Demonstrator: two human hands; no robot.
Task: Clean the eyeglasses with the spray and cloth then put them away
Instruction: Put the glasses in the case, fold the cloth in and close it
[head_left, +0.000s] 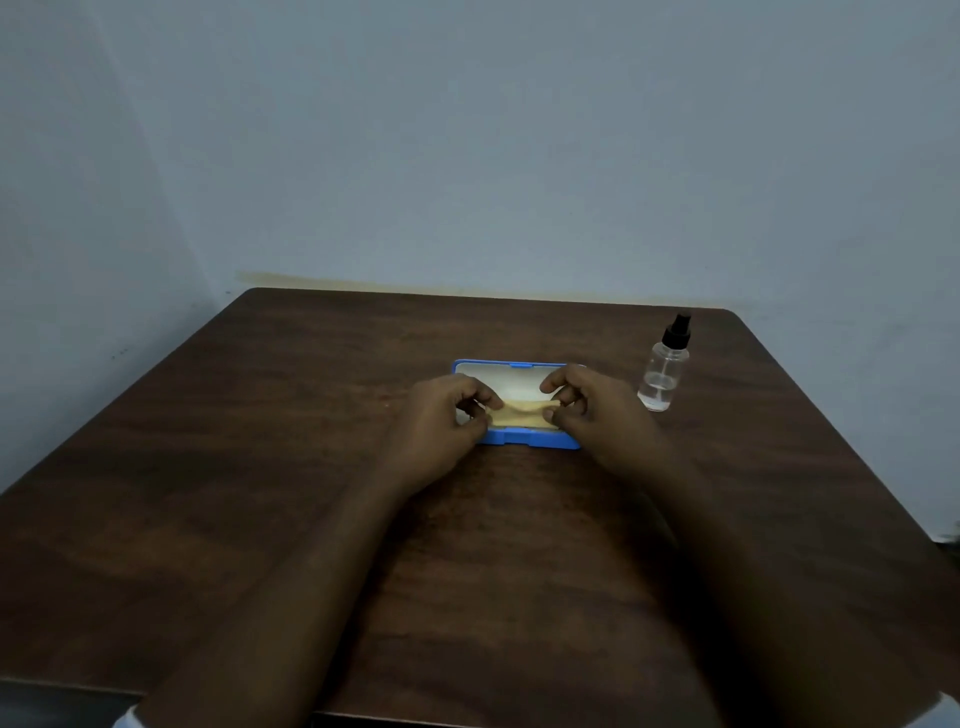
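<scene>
The left hand (447, 410) and right hand (587, 402) each pinch one end of a tan cleaning cloth (522, 413) in a closed grip, stretching it between them over an open blue plastic eyeglass case (524, 439) with a white lining. The eyeglasses cannot be made out. The case lies mid-way across the dark brown wooden bench (260, 467). A clear spray bottle with a black nozzle (665, 371) stands upright just right of the right hand.
</scene>
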